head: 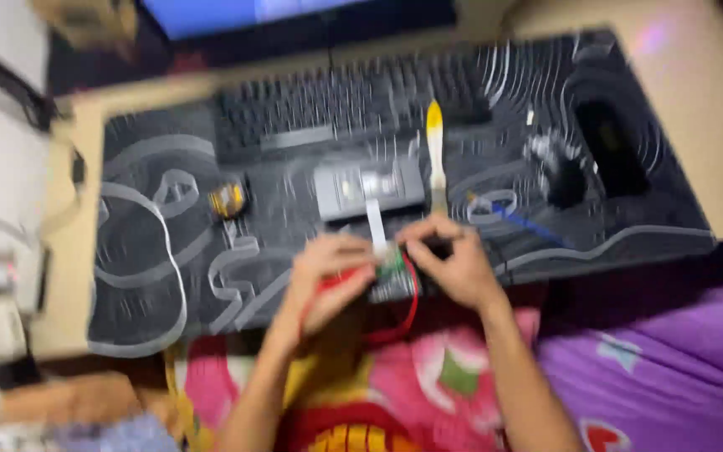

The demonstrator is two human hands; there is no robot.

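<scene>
A: Circuit board (392,268), small and green, sits pinched between two hands at the near edge of the counter (713,109), over the front strip of a dark desk mat (161,293).

B: What has each hand got?

A: The left hand (328,280) is curled shut around the board's left side with red wire (407,322) looping below it. The right hand (453,264) closes thumb and fingers on the board's right edge. A white flat ribbon (376,219) runs up from the board to a grey box (370,191).

B: What stage does this look like?

A: By my reading, fine fitting work at the ribbon joint; the next move would call for a steady, tight pinch. Blur hides the details.

B: And around it?

A: A yellow-and-white tool (435,159) lies just beyond the right hand, a keyboard (345,105) behind, a mouse (562,167) and a blue pen-like thing (525,222) to the right, a small yellow part (228,201) to the left. The wire loop crowds the fingers.
</scene>
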